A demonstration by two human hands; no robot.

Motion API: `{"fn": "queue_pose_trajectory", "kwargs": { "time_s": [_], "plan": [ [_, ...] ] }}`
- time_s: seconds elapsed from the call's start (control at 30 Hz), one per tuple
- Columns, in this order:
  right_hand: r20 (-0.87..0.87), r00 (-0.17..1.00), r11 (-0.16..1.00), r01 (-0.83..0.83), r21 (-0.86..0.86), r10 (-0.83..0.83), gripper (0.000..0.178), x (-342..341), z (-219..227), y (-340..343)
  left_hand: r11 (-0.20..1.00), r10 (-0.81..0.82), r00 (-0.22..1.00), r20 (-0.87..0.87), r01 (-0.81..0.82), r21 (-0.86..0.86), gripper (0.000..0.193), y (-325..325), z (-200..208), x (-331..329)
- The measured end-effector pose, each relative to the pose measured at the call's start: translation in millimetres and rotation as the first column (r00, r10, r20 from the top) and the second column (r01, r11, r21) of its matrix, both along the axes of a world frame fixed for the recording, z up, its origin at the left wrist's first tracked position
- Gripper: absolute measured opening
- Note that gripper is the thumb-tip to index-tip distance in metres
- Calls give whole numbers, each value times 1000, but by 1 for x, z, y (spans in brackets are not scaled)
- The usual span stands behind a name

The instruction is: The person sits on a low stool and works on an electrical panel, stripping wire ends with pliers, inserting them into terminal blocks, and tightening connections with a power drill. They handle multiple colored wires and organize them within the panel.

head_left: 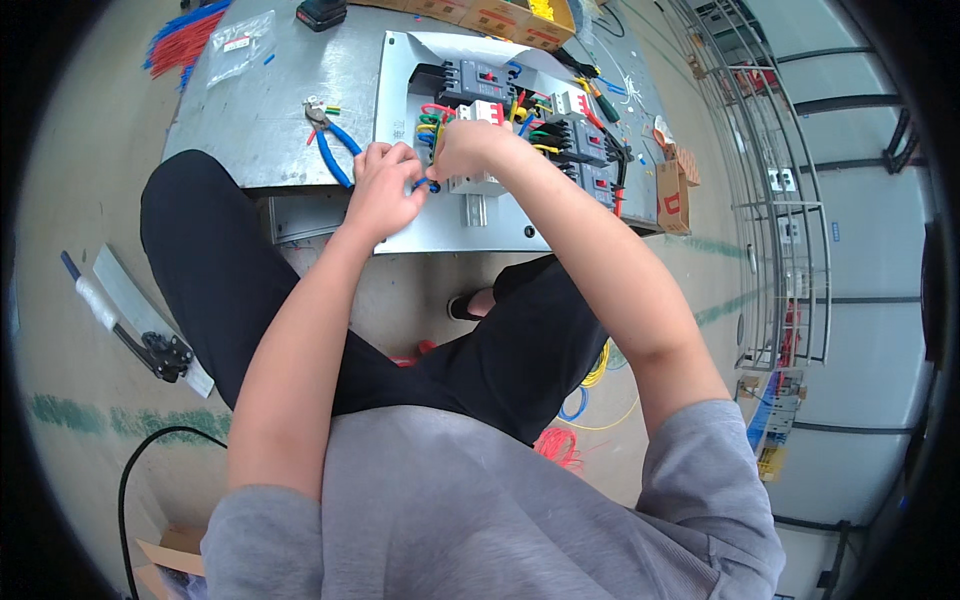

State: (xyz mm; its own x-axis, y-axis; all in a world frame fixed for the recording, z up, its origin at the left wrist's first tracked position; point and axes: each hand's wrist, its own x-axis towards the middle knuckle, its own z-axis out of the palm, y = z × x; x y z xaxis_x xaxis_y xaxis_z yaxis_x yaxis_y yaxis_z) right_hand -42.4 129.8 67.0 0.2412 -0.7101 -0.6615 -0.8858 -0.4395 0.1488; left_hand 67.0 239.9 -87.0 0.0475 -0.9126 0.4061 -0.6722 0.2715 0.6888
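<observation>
A grey metal electrical panel [390, 130], fitted with breakers and coloured wires, lies on the workbench in front of me. My left hand [385, 192] is at its near left edge, fingers curled, closed on a short blue wire [420, 184]. Close against it, my right hand [468, 150] reaches over the left row of white breakers [482, 112]. Its fingers are bent together by the wire's end, and what they grip is mostly hidden. Blue-handled cutting pliers [328, 138] lie beside my left hand.
Black circuit breakers [476, 82] fill the panel's far side. A clear plastic bag [240, 50], a black battery pack [321, 12] and a cardboard box [515, 22] are on the metal bench [270, 110]. A long-handled tool [150, 345] lies on the floor at left.
</observation>
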Motion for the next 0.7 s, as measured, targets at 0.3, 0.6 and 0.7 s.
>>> {"fn": "queue_pose_trajectory", "kwargs": {
  "time_s": [0.3, 0.6, 0.7],
  "plan": [
    [-116, 990, 992, -93, -88, 82, 44, 4, -12, -2, 1000, -13, 999, -40, 12, -16, 19, 0, -3, 2],
    [-98, 986, 980, -149, -130, 137, 72, -1, -14, 2, 1000, -30, 999, -46, 31, 6, 19, 1, 0, 1],
    [-101, 985, 980, -153, -128, 141, 68, 5, -12, 6, 1000, -21, 999, -35, 22, 22, 19, 2, -2, 4]
  ]
}}
